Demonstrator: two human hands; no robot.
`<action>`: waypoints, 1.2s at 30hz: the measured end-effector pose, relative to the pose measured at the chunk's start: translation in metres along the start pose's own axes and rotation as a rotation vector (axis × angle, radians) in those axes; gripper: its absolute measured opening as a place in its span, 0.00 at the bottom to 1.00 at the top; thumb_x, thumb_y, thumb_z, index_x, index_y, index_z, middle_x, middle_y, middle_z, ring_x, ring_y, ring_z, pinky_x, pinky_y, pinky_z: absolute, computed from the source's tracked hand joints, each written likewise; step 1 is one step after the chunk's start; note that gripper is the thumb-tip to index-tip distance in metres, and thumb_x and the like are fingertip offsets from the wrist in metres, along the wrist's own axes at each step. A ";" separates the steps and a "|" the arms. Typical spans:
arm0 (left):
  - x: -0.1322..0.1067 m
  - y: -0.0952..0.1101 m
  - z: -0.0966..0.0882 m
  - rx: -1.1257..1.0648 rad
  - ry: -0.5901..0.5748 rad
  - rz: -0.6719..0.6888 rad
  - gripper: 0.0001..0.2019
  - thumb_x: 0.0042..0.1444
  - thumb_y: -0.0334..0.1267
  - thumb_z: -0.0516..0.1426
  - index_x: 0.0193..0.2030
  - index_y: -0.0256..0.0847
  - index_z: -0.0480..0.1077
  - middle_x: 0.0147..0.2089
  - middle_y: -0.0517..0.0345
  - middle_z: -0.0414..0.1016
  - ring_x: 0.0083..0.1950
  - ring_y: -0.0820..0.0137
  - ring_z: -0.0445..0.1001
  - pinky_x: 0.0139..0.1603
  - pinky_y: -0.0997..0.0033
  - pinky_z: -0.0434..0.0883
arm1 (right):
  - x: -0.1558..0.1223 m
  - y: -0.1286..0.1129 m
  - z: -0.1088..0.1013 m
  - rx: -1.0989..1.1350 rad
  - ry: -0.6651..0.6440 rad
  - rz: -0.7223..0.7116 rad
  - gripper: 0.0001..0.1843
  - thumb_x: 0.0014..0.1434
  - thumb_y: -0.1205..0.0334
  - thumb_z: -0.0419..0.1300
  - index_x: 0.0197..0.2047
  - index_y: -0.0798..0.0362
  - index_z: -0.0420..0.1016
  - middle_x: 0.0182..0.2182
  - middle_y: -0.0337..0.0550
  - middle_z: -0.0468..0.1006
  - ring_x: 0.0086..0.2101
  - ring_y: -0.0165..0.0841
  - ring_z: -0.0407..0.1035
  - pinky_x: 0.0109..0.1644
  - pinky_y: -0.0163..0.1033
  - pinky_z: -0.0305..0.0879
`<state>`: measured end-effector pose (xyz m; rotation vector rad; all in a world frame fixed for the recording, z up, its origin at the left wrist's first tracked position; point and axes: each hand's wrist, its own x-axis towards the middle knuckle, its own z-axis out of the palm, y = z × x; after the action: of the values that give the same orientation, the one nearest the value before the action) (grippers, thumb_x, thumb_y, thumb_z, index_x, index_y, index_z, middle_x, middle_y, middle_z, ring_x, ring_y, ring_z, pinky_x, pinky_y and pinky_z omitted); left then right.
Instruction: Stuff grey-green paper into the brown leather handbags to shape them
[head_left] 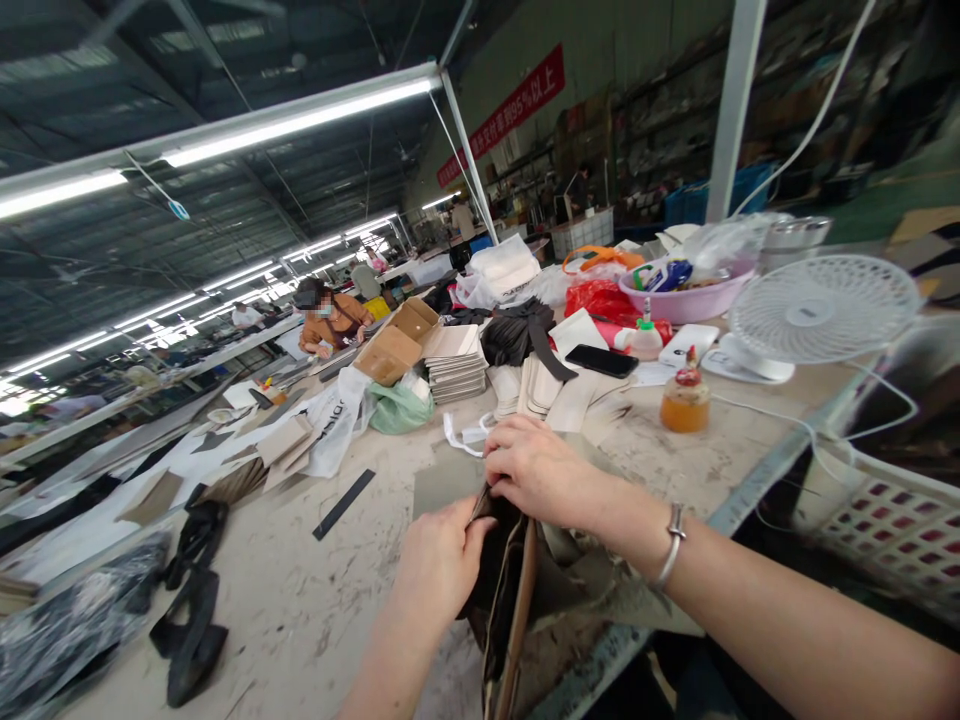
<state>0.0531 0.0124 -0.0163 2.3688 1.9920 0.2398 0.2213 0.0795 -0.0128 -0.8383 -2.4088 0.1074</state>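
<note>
My left hand (439,560) is closed on the edge of a dark fabric-and-card piece (504,590) that stands on edge at the near side of the worktable (300,600). My right hand (536,470), with a metal bracelet on its wrist, presses down on the top of the same piece with its fingers curled over it. Under the hands lies a flat grey-green sheet (442,482). Beyond them are stacks of beige cut pieces (540,390) and a white strap (465,437).
A white fan (821,310), a pink basin (686,295), a black phone (601,360) and an orange jar (685,400) stand at the right. Cardboard boxes (394,345), black straps (191,590) and a black strip (343,504) lie left. Other people work at the tables behind.
</note>
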 end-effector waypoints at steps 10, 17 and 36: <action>0.001 -0.003 -0.002 -0.040 -0.050 -0.060 0.04 0.54 0.38 0.58 0.37 0.43 0.71 0.33 0.58 0.78 0.36 0.64 0.75 0.32 0.71 0.59 | 0.005 -0.008 0.001 -0.016 -0.032 0.124 0.05 0.53 0.66 0.61 0.28 0.54 0.77 0.35 0.43 0.77 0.43 0.35 0.63 0.52 0.39 0.56; 0.003 -0.003 0.001 -0.072 -0.024 -0.073 0.08 0.59 0.38 0.53 0.32 0.41 0.70 0.30 0.57 0.77 0.33 0.67 0.75 0.31 0.72 0.59 | 0.006 -0.009 0.008 -0.008 0.026 0.190 0.08 0.51 0.69 0.57 0.25 0.55 0.76 0.32 0.45 0.77 0.39 0.36 0.64 0.46 0.38 0.59; 0.017 0.007 -0.007 0.136 0.019 -0.070 0.09 0.59 0.42 0.54 0.32 0.42 0.72 0.31 0.55 0.79 0.34 0.65 0.76 0.30 0.70 0.56 | -0.034 0.008 0.003 0.703 0.161 0.287 0.39 0.46 0.71 0.58 0.63 0.54 0.57 0.51 0.48 0.70 0.50 0.35 0.65 0.57 0.45 0.60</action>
<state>0.0620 0.0276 -0.0069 2.3762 2.1616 0.1289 0.2455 0.0667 -0.0344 -0.7962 -1.8748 0.8999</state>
